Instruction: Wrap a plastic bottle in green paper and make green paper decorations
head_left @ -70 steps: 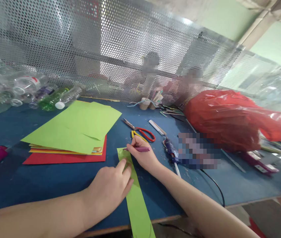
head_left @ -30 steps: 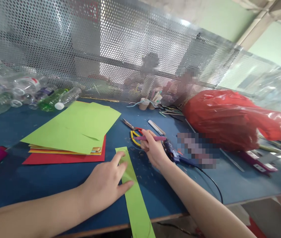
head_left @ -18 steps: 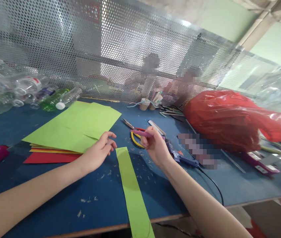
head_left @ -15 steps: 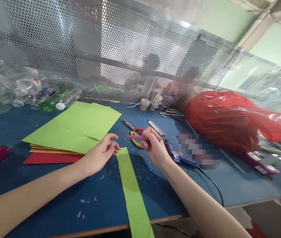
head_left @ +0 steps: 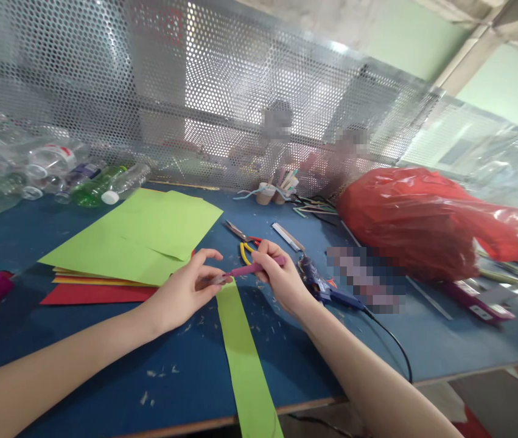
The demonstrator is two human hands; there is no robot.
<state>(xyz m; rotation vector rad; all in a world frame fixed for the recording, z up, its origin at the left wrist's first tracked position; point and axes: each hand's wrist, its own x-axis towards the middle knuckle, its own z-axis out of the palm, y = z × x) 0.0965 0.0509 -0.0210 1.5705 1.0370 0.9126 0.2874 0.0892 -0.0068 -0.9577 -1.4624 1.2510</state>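
A slim purple pen (head_left: pixel 254 267) lies between the thumb and fingers of my right hand (head_left: pixel 283 280), its tip pointing left. The fingers of my left hand (head_left: pixel 188 289) pinch a small greyish piece that looks like the pen cap (head_left: pixel 217 280), right at the pen's tip. My fingers partly cover this piece. Below both hands, a long light-green paper strip (head_left: pixel 247 359) runs toward me and over the table's front edge. Beside my left hand is a stack of green paper sheets (head_left: pixel 149 225), with yellow and red sheets underneath.
Scissors (head_left: pixel 238 231), yellow-handled pliers (head_left: pixel 244 252) and a corded blue glue gun (head_left: pixel 327 289) lie on the blue table (head_left: pixel 185 383). Plastic bottles (head_left: pixel 53 161) stand left, a red plastic bag (head_left: pixel 414 219) right. A perforated metal screen (head_left: pixel 158 121) borders the back.
My hands have come together. The pen has moved left and down, so its tip now meets the piece in my left fingers. The green strip stays in place.
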